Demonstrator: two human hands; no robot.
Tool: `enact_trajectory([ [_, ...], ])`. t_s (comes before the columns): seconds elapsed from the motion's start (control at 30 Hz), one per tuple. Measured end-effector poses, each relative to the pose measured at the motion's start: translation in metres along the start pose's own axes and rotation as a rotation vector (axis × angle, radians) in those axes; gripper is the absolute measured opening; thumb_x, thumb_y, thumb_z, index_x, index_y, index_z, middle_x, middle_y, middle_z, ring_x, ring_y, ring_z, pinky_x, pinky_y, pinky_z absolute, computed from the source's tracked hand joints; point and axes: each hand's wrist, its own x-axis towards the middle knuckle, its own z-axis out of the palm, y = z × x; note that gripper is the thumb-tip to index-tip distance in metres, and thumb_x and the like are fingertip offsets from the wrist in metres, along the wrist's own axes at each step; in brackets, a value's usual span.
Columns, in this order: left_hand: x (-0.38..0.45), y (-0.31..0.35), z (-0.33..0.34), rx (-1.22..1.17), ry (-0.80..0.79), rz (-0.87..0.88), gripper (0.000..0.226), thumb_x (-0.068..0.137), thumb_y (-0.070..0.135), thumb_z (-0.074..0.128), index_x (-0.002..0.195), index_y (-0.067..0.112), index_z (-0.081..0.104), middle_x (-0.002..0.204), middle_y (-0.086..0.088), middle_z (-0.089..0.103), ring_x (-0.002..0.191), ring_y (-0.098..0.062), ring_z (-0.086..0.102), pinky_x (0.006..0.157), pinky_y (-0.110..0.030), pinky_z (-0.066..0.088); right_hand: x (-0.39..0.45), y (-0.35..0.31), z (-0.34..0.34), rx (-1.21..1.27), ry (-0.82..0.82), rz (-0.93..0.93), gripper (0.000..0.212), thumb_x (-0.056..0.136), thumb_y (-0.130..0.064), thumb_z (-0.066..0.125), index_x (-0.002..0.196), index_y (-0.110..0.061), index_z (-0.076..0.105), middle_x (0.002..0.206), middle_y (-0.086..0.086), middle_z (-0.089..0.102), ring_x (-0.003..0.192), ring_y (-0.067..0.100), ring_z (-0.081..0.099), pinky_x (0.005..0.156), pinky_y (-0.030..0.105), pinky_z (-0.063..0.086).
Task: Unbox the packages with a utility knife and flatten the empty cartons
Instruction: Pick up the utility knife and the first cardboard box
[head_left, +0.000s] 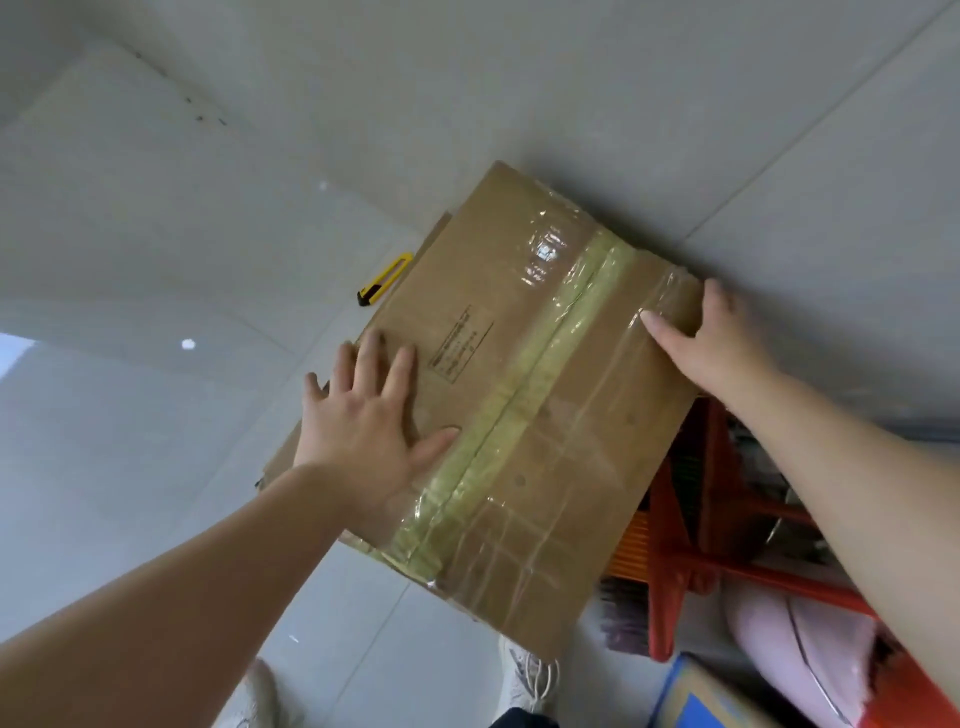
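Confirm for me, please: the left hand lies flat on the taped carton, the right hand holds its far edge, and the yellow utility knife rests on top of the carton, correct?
Not quite. In the head view the yellow utility knife lies on the floor beside the carton, partly hidden behind its left edge, not on top. The rest holds: the left hand lies flat on it and the right hand holds its far edge.
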Motion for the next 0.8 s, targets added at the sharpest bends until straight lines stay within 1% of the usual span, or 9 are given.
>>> enact_trajectory([
  [0.1,-0.014,-0.013,0.015,-0.015,0.007,-0.026,0.095,0.074,0.088,0.018,0.147,0.027,0.021,0.154,-0.014,0.017,0.128,-0.034,0.031,0.095,-0.054,0.04,0.005,-0.005,0.009,0.081,0.06,0.032,0.098,0.079,-0.069,0.056,0.148,-0.009,0.023,0.151,0.017,0.024,0.134,0.036,0.036,0.107,0.046,0.032],
  [0.2,-0.022,-0.029,0.02,-0.039,-0.023,-0.069,0.096,0.074,0.088,0.022,0.149,0.028,0.022,0.154,-0.018,0.022,0.126,-0.035,0.039,0.093,-0.051,0.043,0.001,-0.012,0.01,0.02,0.115,0.041,0.093,0.075,-0.072,0.058,0.138,-0.007,0.038,0.139,0.019,0.038,0.121,0.04,0.046,0.099,0.048,0.04],
  [0.3,-0.039,-0.058,0.02,-0.106,-0.043,-0.154,0.1,0.07,0.089,0.024,0.146,0.024,0.026,0.148,-0.017,0.033,0.123,-0.037,0.046,0.088,-0.05,0.045,-0.015,-0.024,0.019,0.005,0.082,0.029,0.093,0.069,-0.077,0.058,0.129,-0.007,0.045,0.13,0.02,0.045,0.113,0.04,0.052,0.092,0.047,0.045],
  [0.37,-0.056,-0.079,0.022,-0.146,-0.074,-0.209,0.104,0.067,0.09,0.023,0.147,0.025,0.02,0.146,-0.013,0.034,0.122,-0.036,0.045,0.088,-0.05,0.045,-0.03,-0.033,0.031,0.001,0.024,0.009,0.095,0.065,-0.081,0.057,0.125,-0.008,0.046,0.125,0.018,0.049,0.107,0.038,0.055,0.087,0.047,0.05],
  [0.43,-0.07,-0.093,0.021,-0.17,-0.097,-0.269,0.108,0.064,0.094,0.024,0.149,0.029,0.01,0.146,-0.009,0.03,0.124,-0.033,0.042,0.089,-0.048,0.045,-0.043,-0.042,0.041,-0.004,-0.032,0.014,0.097,0.066,-0.081,0.056,0.129,-0.008,0.043,0.127,0.017,0.049,0.11,0.038,0.054,0.088,0.048,0.05],
  [0.57,-0.08,-0.098,0.017,-0.339,-0.196,-0.466,0.117,0.061,0.093,0.034,0.15,0.028,-0.006,0.149,-0.002,0.022,0.13,-0.026,0.031,0.095,-0.041,0.041,-0.052,-0.047,0.045,0.005,0.001,0.015,0.097,0.064,-0.083,0.056,0.132,-0.014,0.04,0.131,0.016,0.047,0.12,0.039,0.048,0.094,0.054,0.045],
  [0.67,-0.082,-0.096,0.02,-0.345,-0.15,-0.45,0.116,0.061,0.092,0.038,0.149,0.025,0.001,0.138,0.002,0.033,0.123,-0.023,0.036,0.088,-0.037,0.044,-0.055,-0.049,0.043,0.04,0.035,-0.045,0.076,0.07,-0.073,0.063,0.117,-0.014,0.052,0.117,0.012,0.06,0.106,0.036,0.057,0.081,0.043,0.048],
  [0.73,-0.083,-0.099,0.025,-0.367,-0.094,-0.459,0.114,0.06,0.092,0.042,0.147,0.026,0.011,0.135,0.003,0.037,0.122,-0.022,0.038,0.086,-0.037,0.045,-0.054,-0.056,0.043,0.039,0.043,-0.051,0.072,0.07,-0.07,0.064,0.11,-0.012,0.053,0.107,0.012,0.062,0.094,0.034,0.058,0.073,0.039,0.046],
  [0.8,-0.083,-0.101,0.028,-0.399,-0.059,-0.467,0.111,0.058,0.092,0.044,0.144,0.027,0.017,0.135,0.004,0.04,0.123,-0.021,0.038,0.087,-0.037,0.045,-0.052,-0.062,0.043,0.008,0.032,-0.041,0.074,0.067,-0.076,0.061,0.104,-0.013,0.053,0.097,0.009,0.061,0.084,0.03,0.057,0.069,0.04,0.049],
])
